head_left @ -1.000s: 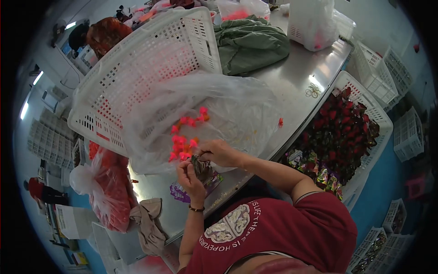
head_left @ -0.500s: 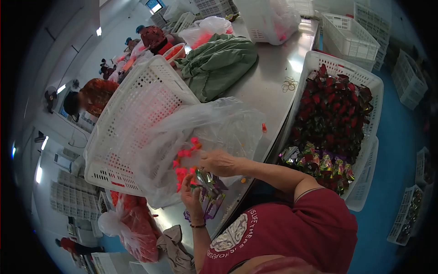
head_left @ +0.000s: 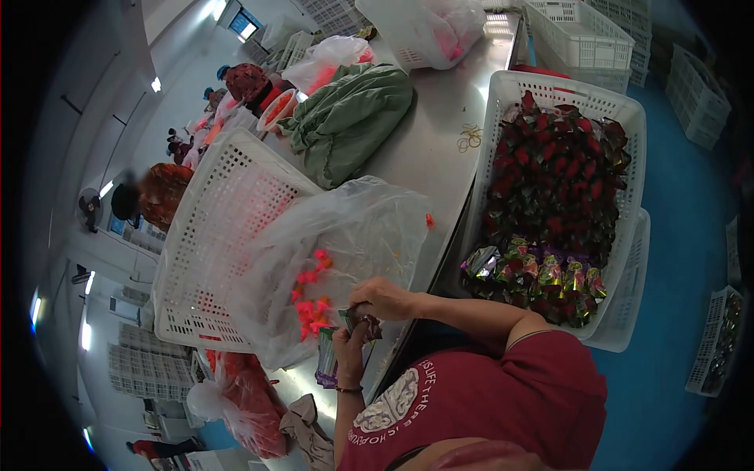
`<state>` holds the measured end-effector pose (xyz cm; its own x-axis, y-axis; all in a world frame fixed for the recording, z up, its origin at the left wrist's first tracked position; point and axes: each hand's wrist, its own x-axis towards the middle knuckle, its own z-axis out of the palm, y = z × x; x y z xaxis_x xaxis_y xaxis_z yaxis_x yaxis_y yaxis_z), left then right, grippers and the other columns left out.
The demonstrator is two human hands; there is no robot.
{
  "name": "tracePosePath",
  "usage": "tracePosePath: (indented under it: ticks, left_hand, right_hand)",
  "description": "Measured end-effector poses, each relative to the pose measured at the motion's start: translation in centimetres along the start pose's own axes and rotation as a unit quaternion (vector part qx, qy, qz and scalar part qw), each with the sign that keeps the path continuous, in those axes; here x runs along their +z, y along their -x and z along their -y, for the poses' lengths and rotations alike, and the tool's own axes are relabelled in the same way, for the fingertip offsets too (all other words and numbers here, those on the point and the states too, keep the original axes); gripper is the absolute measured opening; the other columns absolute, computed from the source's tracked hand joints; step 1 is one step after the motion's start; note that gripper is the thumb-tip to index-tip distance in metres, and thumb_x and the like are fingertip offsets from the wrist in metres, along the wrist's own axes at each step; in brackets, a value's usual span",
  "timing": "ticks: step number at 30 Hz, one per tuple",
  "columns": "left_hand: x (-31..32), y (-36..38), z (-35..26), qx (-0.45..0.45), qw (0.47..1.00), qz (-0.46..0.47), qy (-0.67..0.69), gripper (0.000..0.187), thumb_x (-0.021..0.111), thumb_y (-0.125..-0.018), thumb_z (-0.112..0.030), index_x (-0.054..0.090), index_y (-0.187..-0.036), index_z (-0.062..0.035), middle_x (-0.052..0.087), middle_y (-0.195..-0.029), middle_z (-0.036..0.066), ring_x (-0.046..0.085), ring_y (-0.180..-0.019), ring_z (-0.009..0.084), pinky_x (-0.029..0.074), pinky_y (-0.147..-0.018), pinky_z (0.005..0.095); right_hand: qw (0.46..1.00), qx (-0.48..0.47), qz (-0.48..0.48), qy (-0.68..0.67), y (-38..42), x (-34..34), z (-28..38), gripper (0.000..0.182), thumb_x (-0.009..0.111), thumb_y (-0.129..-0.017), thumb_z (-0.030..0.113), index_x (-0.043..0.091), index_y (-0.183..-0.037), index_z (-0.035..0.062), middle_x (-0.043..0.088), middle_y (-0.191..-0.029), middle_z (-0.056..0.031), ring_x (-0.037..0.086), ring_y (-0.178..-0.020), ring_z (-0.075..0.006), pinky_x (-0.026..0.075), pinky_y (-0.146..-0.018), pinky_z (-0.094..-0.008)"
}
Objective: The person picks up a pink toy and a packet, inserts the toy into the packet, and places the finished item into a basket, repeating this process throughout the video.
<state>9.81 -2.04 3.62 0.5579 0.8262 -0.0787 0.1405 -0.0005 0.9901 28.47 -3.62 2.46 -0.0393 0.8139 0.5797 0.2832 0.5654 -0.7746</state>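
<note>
My right hand point(head_left: 381, 298) is closed, its fingertips pinching the top of a small shiny foil wrapper point(head_left: 371, 326). Below it, my left hand point(head_left: 348, 352), with a bracelet at the wrist, grips the same wrapper from the other side. What the wrapper contains is hidden by the fingers. Under and beside my left hand lies a bundle of purple and green foil wrappers point(head_left: 327, 363). Just past both hands, several bright pink-orange pieces point(head_left: 312, 310) are scattered on a clear plastic bag point(head_left: 369, 228), which spills from a tilted white crate point(head_left: 177, 282).
At my right stands a white crate point(head_left: 638, 169) full of dark red foil-wrapped pieces. A green cloth point(head_left: 353, 118) and rubber bands point(head_left: 470, 137) lie on the metal table point(head_left: 440, 102). A red-filled bag point(head_left: 247, 408) is at left. People point(head_left: 165, 192) work beyond.
My hands have come together on a dark foil wrapper; earlier the right hovered over a silvery one and the left had fingers at the pink pieces. The view has shifted slightly.
</note>
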Motion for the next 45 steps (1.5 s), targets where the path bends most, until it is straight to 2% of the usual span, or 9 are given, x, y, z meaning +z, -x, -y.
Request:
tracePosePath:
  ticks: [9,14,18,21,25,27,35,42,45]
  left_hand:
    - [1.9,0.2,1.0,-0.035,0.998,0.051,-0.014,0.016,0.06,-0.091,-0.01,0.065,-0.102,0.0006,0.065,-0.084,0.0,0.056,-0.074,0.006,0.044,-0.07,0.0225]
    - [-0.3,0.3,3.4,-0.018,1.0,0.01,-0.009,0.021,0.058,-0.091,-0.006,0.06,-0.109,0.0047,0.068,-0.09,0.012,0.063,-0.071,0.0146,0.051,-0.068,0.0266]
    - [-2.9,1.3,3.7,-0.026,0.998,-0.058,0.002,0.017,0.057,-0.091,-0.006,0.06,-0.106,0.0024,0.067,-0.089,0.01,0.061,-0.074,0.0131,0.05,-0.07,0.0263]
    - [-3.7,2.1,4.6,-0.027,0.996,-0.074,0.047,0.015,0.057,-0.092,-0.006,0.06,-0.104,0.0015,0.066,-0.09,0.008,0.06,-0.077,0.0128,0.049,-0.072,0.0264]
    - [-3.7,2.8,5.7,-0.038,0.994,-0.085,0.059,0.014,0.056,-0.093,-0.006,0.06,-0.104,0.0013,0.065,-0.091,0.007,0.061,-0.081,0.0136,0.051,-0.076,0.0269]
    - [-3.8,3.0,5.9,-0.029,0.995,-0.08,0.056,0.015,0.056,-0.093,-0.006,0.06,-0.105,0.0012,0.065,-0.092,0.007,0.062,-0.083,0.0138,0.052,-0.078,0.0274]
    - [-4.9,4.4,6.9,-0.028,0.993,-0.106,0.053,0.016,0.056,-0.094,-0.008,0.06,-0.106,0.0012,0.065,-0.092,0.007,0.062,-0.081,0.0139,0.053,-0.077,0.0278]
    - [-5.9,5.3,6.8,0.011,0.985,-0.167,-0.038,0.014,0.054,-0.095,-0.006,0.06,-0.105,0.0022,0.065,-0.091,0.007,0.061,-0.08,0.0129,0.052,-0.075,0.025]
    - [-7.0,5.8,7.0,0.029,0.974,-0.216,-0.054,0.016,0.053,-0.094,-0.004,0.06,-0.107,0.0029,0.065,-0.095,0.008,0.06,-0.082,0.0124,0.051,-0.075,0.0245]
  right_hand:
    - [0.986,0.155,0.011,-0.062,3.8,-3.1,-0.8,0.019,0.066,-0.073,0.012,0.07,-0.09,0.0045,0.066,-0.08,-0.017,0.065,-0.073,-0.0291,0.05,-0.067,-0.0351]
    - [0.955,0.267,-0.127,-0.034,6.5,-9.0,0.7,0.014,0.064,-0.078,0.006,0.069,-0.089,-0.0004,0.068,-0.074,-0.0066,0.061,-0.073,-0.0079,0.048,-0.068,-0.0254]
    - [0.925,0.304,-0.21,0.093,11.3,-18.2,2.3,0.013,0.063,-0.079,0.008,0.067,-0.089,-0.0004,0.064,-0.07,-0.0059,0.06,-0.069,-0.0085,0.047,-0.063,-0.0272]
    - [0.833,0.286,-0.227,0.417,16.3,-24.0,4.1,0.015,0.063,-0.08,0.015,0.068,-0.089,0.0027,0.065,-0.074,-0.0155,0.065,-0.067,-0.0288,0.051,-0.061,-0.0351]
    - [0.713,0.272,-0.204,0.613,24.7,-25.8,2.8,0.012,0.063,-0.079,0.014,0.067,-0.087,0.0052,0.065,-0.074,-0.0127,0.064,-0.071,-0.0294,0.052,-0.063,-0.0371]
    - [0.587,0.282,-0.079,0.755,27.8,-25.0,2.7,0.009,0.063,-0.076,0.014,0.065,-0.084,0.0086,0.063,-0.076,-0.0084,0.062,-0.078,-0.0259,0.051,-0.068,-0.0368]
    - [0.605,0.339,0.096,0.714,36.0,-20.2,3.6,0.01,0.063,-0.067,0.011,0.058,-0.076,0.0108,0.059,-0.081,-0.0076,0.056,-0.081,-0.0257,0.045,-0.073,-0.036]
    - [0.631,0.402,0.056,0.661,34.8,-20.6,4.8,0.025,0.062,-0.067,0.011,0.06,-0.092,0.0084,0.059,-0.095,-0.0107,0.056,-0.093,-0.0279,0.046,-0.078,-0.0398]
    - [0.614,0.552,0.107,0.553,32.0,-24.1,5.7,0.028,0.058,-0.072,0.009,0.061,-0.1,0.0048,0.059,-0.095,-0.0147,0.059,-0.093,-0.0354,0.048,-0.079,-0.044]
